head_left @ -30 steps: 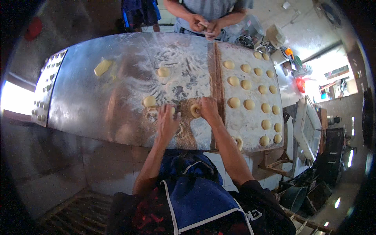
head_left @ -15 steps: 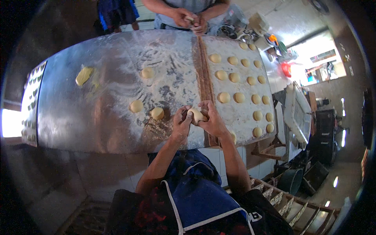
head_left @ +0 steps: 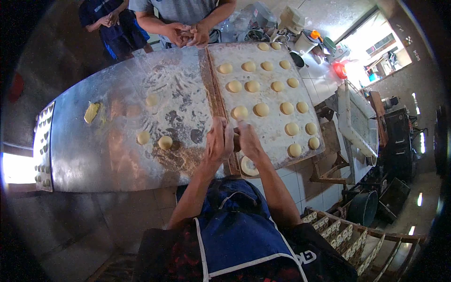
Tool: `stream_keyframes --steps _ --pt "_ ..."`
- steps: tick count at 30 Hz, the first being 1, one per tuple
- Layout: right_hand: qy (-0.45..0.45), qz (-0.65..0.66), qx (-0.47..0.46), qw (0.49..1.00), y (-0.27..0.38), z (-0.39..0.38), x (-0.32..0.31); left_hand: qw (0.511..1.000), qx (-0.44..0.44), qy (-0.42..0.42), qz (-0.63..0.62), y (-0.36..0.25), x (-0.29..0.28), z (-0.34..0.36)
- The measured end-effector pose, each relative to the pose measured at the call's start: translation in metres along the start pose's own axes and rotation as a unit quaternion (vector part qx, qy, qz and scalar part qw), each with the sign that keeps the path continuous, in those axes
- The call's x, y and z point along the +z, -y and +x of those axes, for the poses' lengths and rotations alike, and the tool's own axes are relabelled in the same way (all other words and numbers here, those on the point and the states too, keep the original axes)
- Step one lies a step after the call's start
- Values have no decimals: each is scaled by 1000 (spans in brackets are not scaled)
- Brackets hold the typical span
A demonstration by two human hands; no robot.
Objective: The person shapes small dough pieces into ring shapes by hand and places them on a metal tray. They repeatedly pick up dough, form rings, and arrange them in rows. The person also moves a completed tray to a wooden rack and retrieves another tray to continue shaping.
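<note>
My left hand (head_left: 219,140) and my right hand (head_left: 247,140) meet above the near left edge of a flour-dusted tray (head_left: 270,136). Their fingers are curled inward, closed around the piece of dough seen between them earlier. The hands hide it now, and the fingertips are blurred. Rows of round dough balls (head_left: 261,109) sit on the tray. Just below my right hand, at the tray's near corner, lies a dough ring (head_left: 249,165). To the left, three dough balls, the nearest a smooth one (head_left: 165,142), rest on the floured metal table (head_left: 117,160).
A yellowish lump (head_left: 91,113) lies farther left on the table. Another tray with small pieces (head_left: 43,141) stands at the far left end. Across the table a person in grey (head_left: 181,16) works with both hands; another stands behind. A slatted wooden rack (head_left: 347,237) is at lower right.
The view has shifted right, so the table scene appears farther left. My hands have turned and drawn closer together, and the dough between them is no longer visible. The dough ring has come into sight.
</note>
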State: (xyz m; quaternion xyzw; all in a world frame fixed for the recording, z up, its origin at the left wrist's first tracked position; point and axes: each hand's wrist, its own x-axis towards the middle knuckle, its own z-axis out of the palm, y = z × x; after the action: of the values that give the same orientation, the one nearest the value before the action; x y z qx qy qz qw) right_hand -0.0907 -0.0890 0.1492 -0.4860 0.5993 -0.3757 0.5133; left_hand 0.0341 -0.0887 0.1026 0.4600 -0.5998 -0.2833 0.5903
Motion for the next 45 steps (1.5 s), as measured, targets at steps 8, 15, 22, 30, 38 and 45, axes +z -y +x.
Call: stream_keyframes --steps 8,15,22,30,38,45 --pt "-41 35 -63 997 -22 -12 -40 980 -185 72 -3 -7 61 -18" --pt "28 -15 -27 999 -36 -29 -86 946 -242 81 -200 -42 78 -37" --pt "-69 45 -181 980 -70 -30 -83 882 -294 13 -368 -31 96 -53" --pt "33 -26 -178 983 -57 -38 -106 985 -86 51 138 -37 98 -58" --pt "84 -37 -141 986 -53 -37 -105 993 -116 -22 5 -1 103 -69" --pt "114 38 -157 980 -46 -20 -106 986 -149 -70 -10 4 80 -41"
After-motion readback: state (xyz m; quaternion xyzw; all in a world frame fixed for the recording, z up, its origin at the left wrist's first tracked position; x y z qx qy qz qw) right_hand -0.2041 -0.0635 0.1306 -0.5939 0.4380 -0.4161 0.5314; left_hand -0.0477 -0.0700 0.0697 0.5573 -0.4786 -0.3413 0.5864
